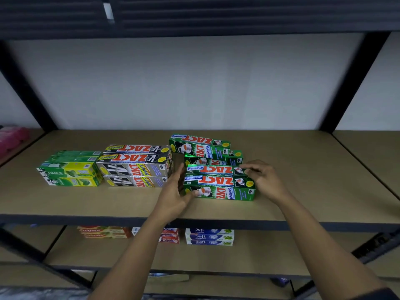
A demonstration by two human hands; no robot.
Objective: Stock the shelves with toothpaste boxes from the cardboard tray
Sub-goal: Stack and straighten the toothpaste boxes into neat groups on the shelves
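Several green Zact Whitening boxes [218,187] lie in loose rows on the tan shelf board [303,169]. My left hand [175,195] touches the left end of the front green box with straight fingers. My right hand [263,178] has its fingers curled at the right end of the second green box [214,169]. A further green box [199,146] sits askew at the back. The cardboard tray is out of view.
Silver Zact Smokers boxes [134,165] are stacked left of the green ones, and Darlie boxes [69,172] stand further left. Colgate [101,231] and Safi boxes [210,237] fill the shelf below. Black uprights frame the bay. A pink pack [13,139] lies far left.
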